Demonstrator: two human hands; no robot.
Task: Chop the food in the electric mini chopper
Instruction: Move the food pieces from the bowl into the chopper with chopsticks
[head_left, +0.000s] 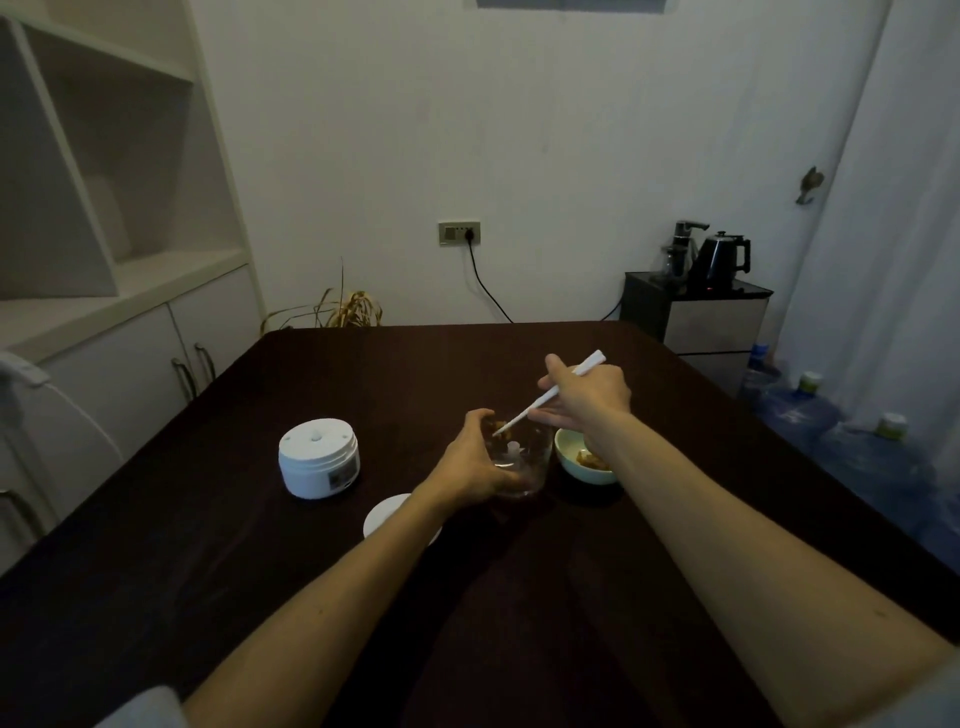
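The clear glass chopper bowl (535, 457) stands on the dark table (260, 545) with a white blade post inside. My left hand (475, 462) grips its left side. My right hand (587, 397) holds white chopsticks (550, 392) whose tips carry a brown piece of food (500, 427) over the bowl's mouth. Just right of the chopper bowl sits a pale green bowl (566, 452) with more brown food, partly behind my right forearm. The white motor unit (318, 457) of the chopper stands apart on the table to the left.
A white lid or small plate (384, 517) lies in front of the chopper bowl, partly under my left forearm. White cabinets (156, 338) line the left. A kettle stand (711, 317) and water bottles (810, 415) stand beyond the table's right edge.
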